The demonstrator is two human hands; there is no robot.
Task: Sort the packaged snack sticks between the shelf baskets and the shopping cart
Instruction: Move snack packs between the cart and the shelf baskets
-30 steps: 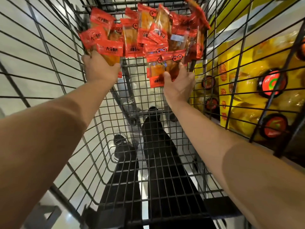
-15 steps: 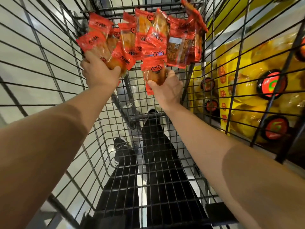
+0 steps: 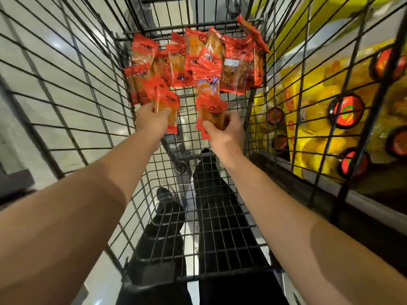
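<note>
Left hand: I am gripping a red snack packet (image 3: 165,106) in my left hand (image 3: 152,119), thumb and fingers curled round its lower half, just beside the cart's left wall.
Right hand: I am pinching a second red packet (image 3: 211,113) in my right hand (image 3: 226,130), fingers wrapped round its bottom end.
Pile: the remaining snack packets (image 3: 198,60) are lying heaped at the far end of the cart (image 3: 66,89), touching the end wall and spreading to both side walls.
Gap between hands: the two held packets are sitting apart, with bare wire floor showing between them.
Open room: the near stretch of the cart floor is lying bare under my forearms.
Right edge: yellow bags (image 3: 319,119) are standing on a shelf just beyond the cart's right wall.
</note>
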